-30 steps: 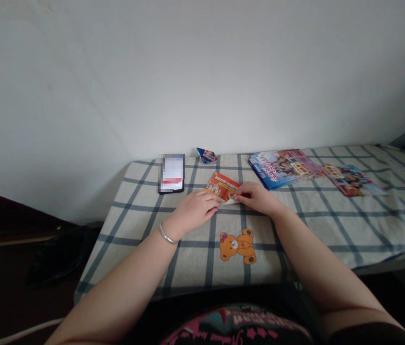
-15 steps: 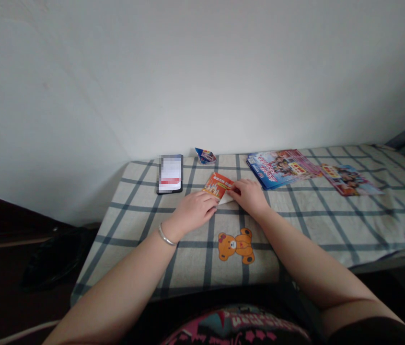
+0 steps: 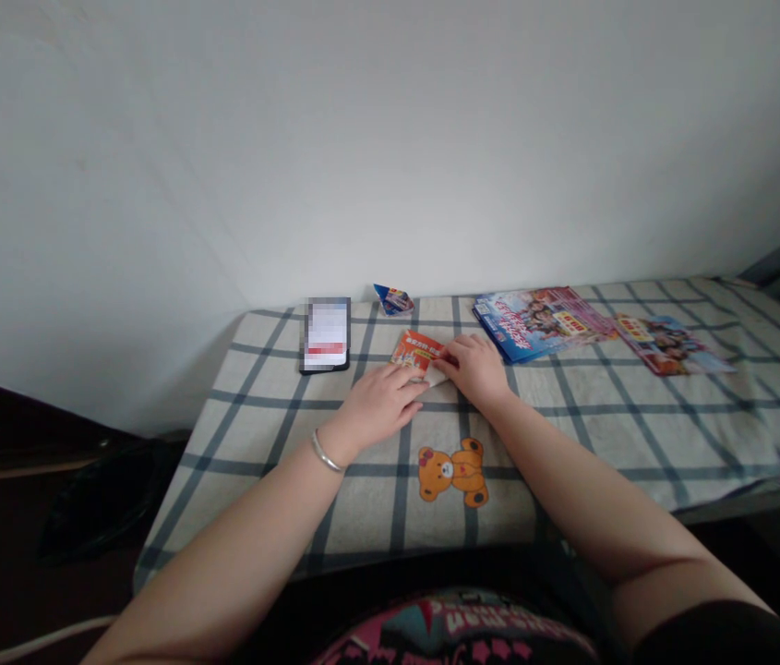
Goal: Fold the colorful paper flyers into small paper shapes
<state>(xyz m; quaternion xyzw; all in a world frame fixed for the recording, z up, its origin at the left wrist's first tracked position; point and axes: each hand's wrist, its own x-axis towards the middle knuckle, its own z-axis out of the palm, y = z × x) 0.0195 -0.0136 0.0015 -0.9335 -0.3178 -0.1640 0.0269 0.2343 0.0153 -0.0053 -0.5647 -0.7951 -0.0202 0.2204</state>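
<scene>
Between my hands a folded orange leaflet (image 3: pixel 421 345) lies on the checked tablecloth (image 3: pixel 368 499), with a white edge showing toward me. My left hand (image 3: pixel 381 403) rests flat on its near left part, fingers stretched out; a silver bangle circles that wrist. At the leaflet's right side, my right hand (image 3: pixel 476 369) pinches the paper between thumb and fingers. Behind the leaflet, close to the wall, sits a small folded paper piece (image 3: pixel 395 300) in blue and mixed colours.
A phone (image 3: pixel 327 334) with a lit, blurred screen lies left of my hands. To the right are a stack of colourful flyers (image 3: pixel 542 321) and another flyer (image 3: pixel 670 344) beside it. A printed bear (image 3: pixel 451 473) decorates the cloth. The white wall (image 3: pixel 390 148) borders the table's far edge.
My left hand has slid slightly right and up over the leaflet, covering more of its lower edge. My right hand keeps its pinch, shifted a little left.
</scene>
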